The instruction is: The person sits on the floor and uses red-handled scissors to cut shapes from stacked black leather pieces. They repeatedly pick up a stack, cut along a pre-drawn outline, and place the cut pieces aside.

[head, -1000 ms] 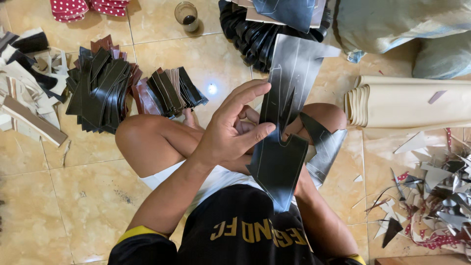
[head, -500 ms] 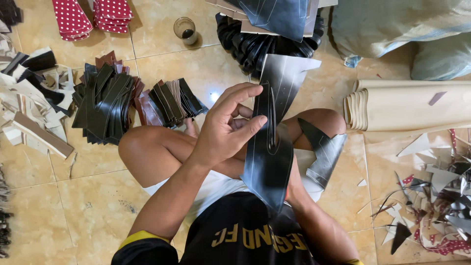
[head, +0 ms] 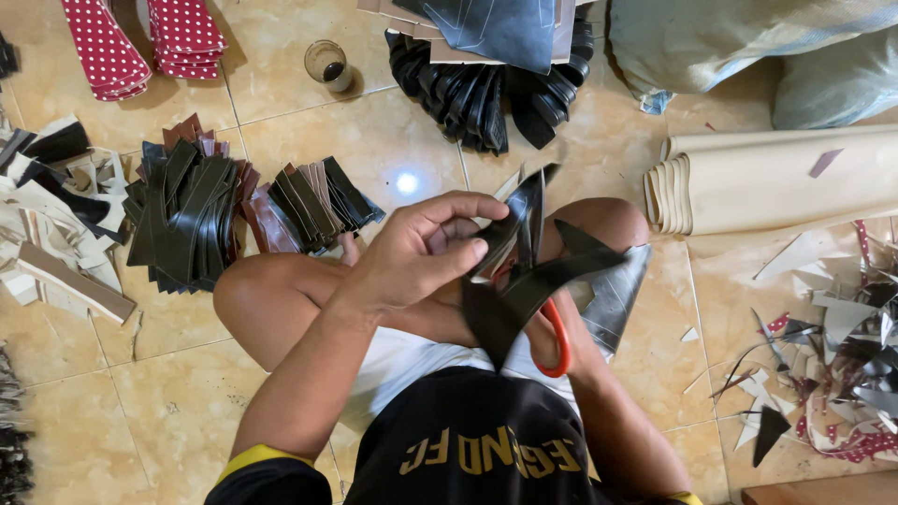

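1. The left hand (head: pixel 412 257) pinches the upper flap of a black sheet piece (head: pixel 524 281) over the lap, thumb and fingers pressed on it. Half a second ago that piece lay as one long flat strip; now it stands folded and splayed into pointed flaps, so the cutting appears to be well into it.
2. The right hand (head: pixel 571 332) sits under the piece, mostly hidden, its grip closed through the orange-handled scissors (head: pixel 559 341); the blades cannot be seen.
3. At 9 o'clock, fanned stacks of dark cut strips (head: pixel 187 215) lie on the tiled floor (head: pixel 140 402); at 3 o'clock, scattered offcuts (head: pixel 832 355).
4. Farther, at 2 o'clock, cream rolled sheets (head: pixel 776 182).
5. At 11 o'clock, a small glass cup (head: pixel 327 64) holds something dark; what it is cannot be told.
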